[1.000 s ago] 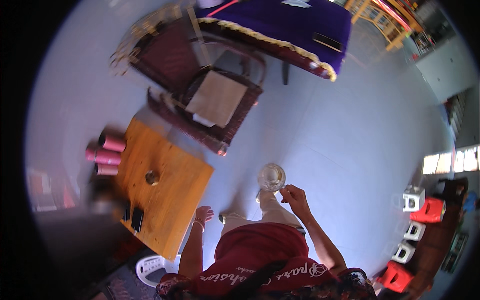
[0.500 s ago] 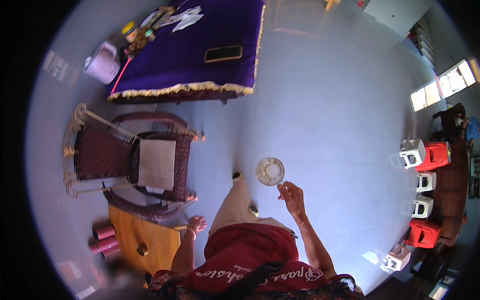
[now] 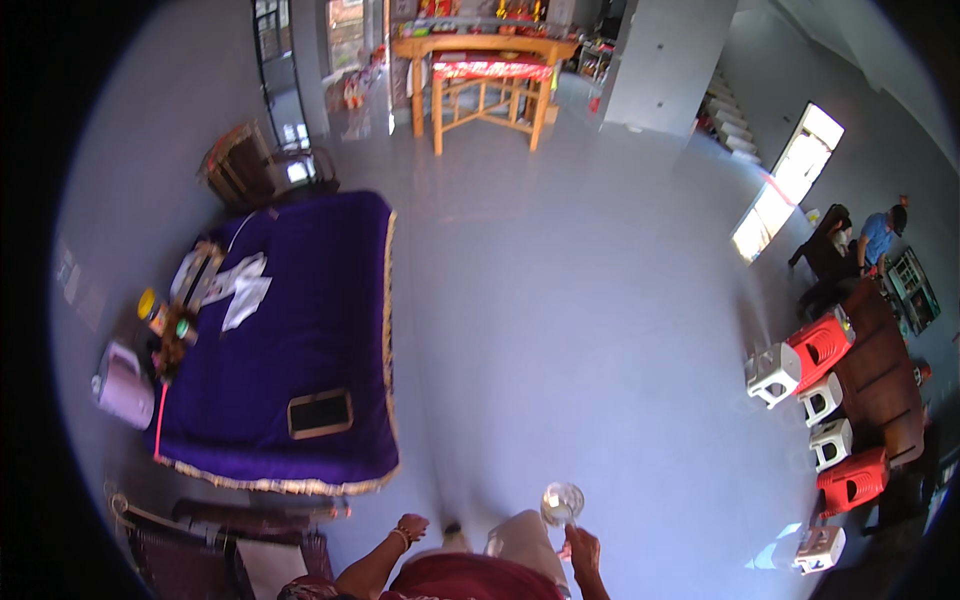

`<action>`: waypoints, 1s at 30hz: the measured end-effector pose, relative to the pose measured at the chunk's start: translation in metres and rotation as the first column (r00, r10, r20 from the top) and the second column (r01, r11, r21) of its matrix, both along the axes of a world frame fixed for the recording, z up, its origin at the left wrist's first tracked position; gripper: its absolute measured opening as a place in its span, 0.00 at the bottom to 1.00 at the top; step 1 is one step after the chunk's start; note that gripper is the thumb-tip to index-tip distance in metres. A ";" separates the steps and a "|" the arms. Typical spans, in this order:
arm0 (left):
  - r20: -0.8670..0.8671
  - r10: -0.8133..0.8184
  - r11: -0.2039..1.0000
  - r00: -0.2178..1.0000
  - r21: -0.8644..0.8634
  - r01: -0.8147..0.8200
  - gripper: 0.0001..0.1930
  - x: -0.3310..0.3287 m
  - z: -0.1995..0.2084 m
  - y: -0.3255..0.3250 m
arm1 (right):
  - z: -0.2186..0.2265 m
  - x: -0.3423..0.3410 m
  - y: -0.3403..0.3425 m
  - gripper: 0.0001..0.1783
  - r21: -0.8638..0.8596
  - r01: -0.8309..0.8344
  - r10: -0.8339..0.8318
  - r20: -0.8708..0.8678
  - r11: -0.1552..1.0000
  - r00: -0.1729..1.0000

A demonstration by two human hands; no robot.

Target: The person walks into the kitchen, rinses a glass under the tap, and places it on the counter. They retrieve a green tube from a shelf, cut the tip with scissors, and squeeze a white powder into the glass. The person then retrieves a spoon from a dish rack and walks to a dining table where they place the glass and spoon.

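In the head view, the right hand [image 3: 583,549] is near the lower edge, its grip closed on the handle side of a clear glass cup [image 3: 562,498]. The fingers cover most of the handle, and whatever the cup may contain cannot be made out. The cup is in front of the body, its outline overlapping the light trousers [image 3: 522,540] at the knee. The left hand [image 3: 412,526], a bracelet at its wrist, hangs apart from the cup with its grip released; its separate fingers are hard to tell. The lower edge cuts off the red shirt [image 3: 470,578] and a dark woven chair [image 3: 180,560]. On a purple-draped counter [image 3: 315,300] lie a phone [image 3: 321,413] and a crumpled white piece [image 3: 246,290], cloth or paper. Far right, a person in blue [image 3: 879,240] is partly hidden and tiny.
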State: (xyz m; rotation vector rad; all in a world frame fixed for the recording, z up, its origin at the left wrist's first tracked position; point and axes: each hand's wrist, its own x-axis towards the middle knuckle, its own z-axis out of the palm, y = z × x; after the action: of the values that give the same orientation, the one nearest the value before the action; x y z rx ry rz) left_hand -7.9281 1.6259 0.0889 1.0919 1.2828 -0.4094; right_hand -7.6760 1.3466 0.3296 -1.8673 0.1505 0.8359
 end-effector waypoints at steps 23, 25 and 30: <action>0.254 -0.286 0.386 -0.924 0.913 0.131 0.18 0.739 0.601 0.256 | -0.079 0.679 0.252 0.21 0.242 -0.068 -0.008 0.301 0.968 0.954; 0.182 -0.270 0.319 -0.946 0.943 0.090 0.17 0.795 0.605 0.302 | -0.056 0.719 0.299 0.21 0.114 -0.027 0.006 0.183 0.993 0.983; 0.154 -0.192 0.363 -0.969 0.929 0.076 0.11 0.918 0.621 0.396 | -0.029 0.811 0.389 0.20 0.051 0.054 -0.056 0.041 0.997 0.998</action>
State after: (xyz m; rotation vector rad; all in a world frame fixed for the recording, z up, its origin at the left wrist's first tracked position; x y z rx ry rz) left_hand -7.0096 2.0219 0.7101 1.3660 -1.8198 0.0660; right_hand -6.8647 1.7361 0.3007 -1.8246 0.1531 0.7553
